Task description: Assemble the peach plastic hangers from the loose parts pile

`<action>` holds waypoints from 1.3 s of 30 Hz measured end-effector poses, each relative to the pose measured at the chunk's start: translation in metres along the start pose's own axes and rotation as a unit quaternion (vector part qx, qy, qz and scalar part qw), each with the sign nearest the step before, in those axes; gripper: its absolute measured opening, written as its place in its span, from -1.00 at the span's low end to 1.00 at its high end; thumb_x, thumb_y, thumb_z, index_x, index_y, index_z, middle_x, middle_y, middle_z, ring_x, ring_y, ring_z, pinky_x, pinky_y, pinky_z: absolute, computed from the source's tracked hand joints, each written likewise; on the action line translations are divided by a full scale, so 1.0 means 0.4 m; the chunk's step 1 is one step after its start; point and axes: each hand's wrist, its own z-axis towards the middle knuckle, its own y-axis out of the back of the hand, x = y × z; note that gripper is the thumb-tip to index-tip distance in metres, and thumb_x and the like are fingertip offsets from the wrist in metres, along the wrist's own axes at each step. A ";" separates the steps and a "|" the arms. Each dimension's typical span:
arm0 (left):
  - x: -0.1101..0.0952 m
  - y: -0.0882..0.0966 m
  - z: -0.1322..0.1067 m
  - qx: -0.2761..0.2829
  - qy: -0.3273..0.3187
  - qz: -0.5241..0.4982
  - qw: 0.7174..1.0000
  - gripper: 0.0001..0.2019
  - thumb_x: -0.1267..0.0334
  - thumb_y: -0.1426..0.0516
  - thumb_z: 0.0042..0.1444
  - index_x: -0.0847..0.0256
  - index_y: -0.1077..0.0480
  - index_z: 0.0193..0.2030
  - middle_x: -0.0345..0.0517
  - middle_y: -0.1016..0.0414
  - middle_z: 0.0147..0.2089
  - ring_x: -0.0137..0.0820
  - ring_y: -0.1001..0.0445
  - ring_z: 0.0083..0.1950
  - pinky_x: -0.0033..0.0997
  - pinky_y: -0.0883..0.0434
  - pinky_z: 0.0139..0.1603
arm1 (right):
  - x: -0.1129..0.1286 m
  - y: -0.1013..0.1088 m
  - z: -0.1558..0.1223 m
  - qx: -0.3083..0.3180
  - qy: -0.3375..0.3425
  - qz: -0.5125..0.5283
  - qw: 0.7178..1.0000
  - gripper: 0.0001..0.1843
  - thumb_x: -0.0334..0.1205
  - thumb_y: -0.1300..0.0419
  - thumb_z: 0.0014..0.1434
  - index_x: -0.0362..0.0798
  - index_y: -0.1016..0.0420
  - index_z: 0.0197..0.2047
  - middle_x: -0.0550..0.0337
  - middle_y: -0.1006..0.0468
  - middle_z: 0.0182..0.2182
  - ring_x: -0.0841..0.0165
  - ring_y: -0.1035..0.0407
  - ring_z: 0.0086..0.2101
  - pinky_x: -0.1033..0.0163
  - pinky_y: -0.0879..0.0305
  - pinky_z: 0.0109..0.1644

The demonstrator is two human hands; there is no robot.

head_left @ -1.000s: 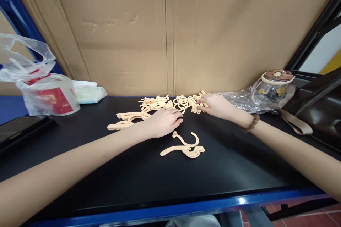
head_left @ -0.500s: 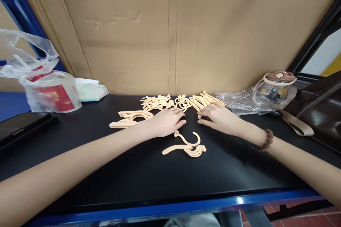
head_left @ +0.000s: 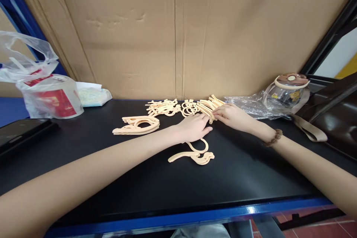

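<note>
On the black table, my left hand (head_left: 194,128) reaches across to the near end of a pile of slim beige plastic hanger arms (head_left: 206,106). Its thumb is apart from the fingers, and nothing shows in its grasp. My right hand (head_left: 233,117) is at the right side of that pile, fingertips closed on a hanger arm; the exact grip is partly hidden. Below my left hand lie a beige hook (head_left: 203,147), partly covered by the hand, and a partly joined hanger piece (head_left: 192,157). Folded beige hangers (head_left: 136,125) are stacked left of my left forearm.
Behind my hands lie loose hooks (head_left: 189,106) and a heap of small beige parts (head_left: 163,107). A bagged cup (head_left: 55,98), a tissue pack (head_left: 93,96) and a phone (head_left: 25,134) stand left. Right are clear plastic wrap (head_left: 245,107), a bottle (head_left: 290,91) and a dark bag (head_left: 331,115).
My left hand has moved right, over the loose hook and up to the arm pile. My right hand has shifted slightly right, and its fingers have drawn together at the pile.
</note>
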 end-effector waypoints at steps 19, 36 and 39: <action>0.009 -0.020 0.070 -0.026 -0.040 0.001 0.999 -0.49 -0.08 0.13 0.29 0.36 -0.35 -0.02 0.11 -0.36 -0.01 -0.19 -0.36 0.00 -0.26 -0.29 0.02 | -0.057 -0.011 -0.012 0.011 0.027 0.133 0.991 -0.70 -0.14 -0.04 0.28 0.07 -0.56 -0.06 0.13 -0.54 -0.01 0.19 -0.39 0.01 0.03 -0.25 0.10; -0.001 0.105 -0.139 0.048 -0.009 -0.213 0.976 -0.59 0.06 0.22 0.36 0.18 -0.37 -0.18 -0.15 -0.43 -0.18 -0.39 -0.39 -0.20 -0.41 -0.28 -0.18 | 0.048 0.025 -0.012 -0.041 -0.038 0.032 0.998 -0.61 -0.27 0.02 0.27 -0.09 -0.40 0.12 0.01 -0.49 0.02 0.16 -0.35 0.02 0.03 -0.26 0.07; 0.020 0.112 -0.176 0.017 0.016 -0.202 0.979 -0.69 0.11 0.12 0.33 0.13 -0.38 -0.06 -0.17 -0.46 -0.12 -0.39 -0.41 -0.18 -0.43 -0.30 -0.19 | 0.100 0.072 -0.017 0.016 -0.005 0.055 0.998 -0.64 -0.30 0.02 0.26 -0.02 -0.44 0.06 0.09 -0.55 -0.07 0.21 -0.44 -0.09 0.13 -0.32 -0.05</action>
